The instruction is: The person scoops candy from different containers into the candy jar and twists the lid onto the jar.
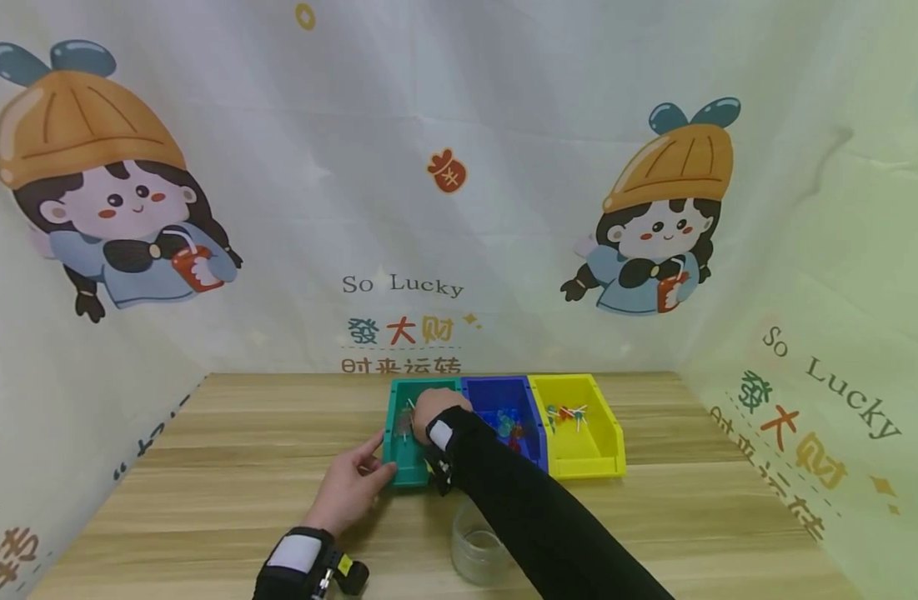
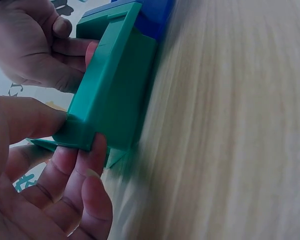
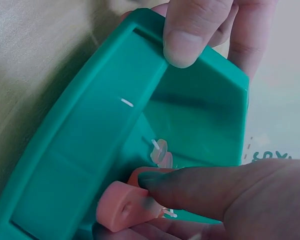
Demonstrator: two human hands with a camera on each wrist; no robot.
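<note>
My left hand (image 1: 353, 485) grips the front left corner of the green bin (image 1: 409, 475), its thumb (image 2: 37, 117) over the rim and fingers against the outside. Reaching inside that bin, my right hand (image 1: 438, 410) pinches a salmon-pink plastic piece (image 3: 125, 207) with a rounded end; its full shape is hidden by the fingers. Small pale pink pieces with white sticks (image 3: 161, 149) lie in the bin beside the right thumb (image 3: 190, 187).
A blue bin (image 1: 541, 446) with blue and red translucent pieces adjoins the green one. Beside it, a yellow bin (image 1: 604, 450) holds several coloured pieces on white sticks. A clear glass jar (image 1: 474, 554) stands in front, partly behind the right sleeve. A printed curtain backs the wooden table.
</note>
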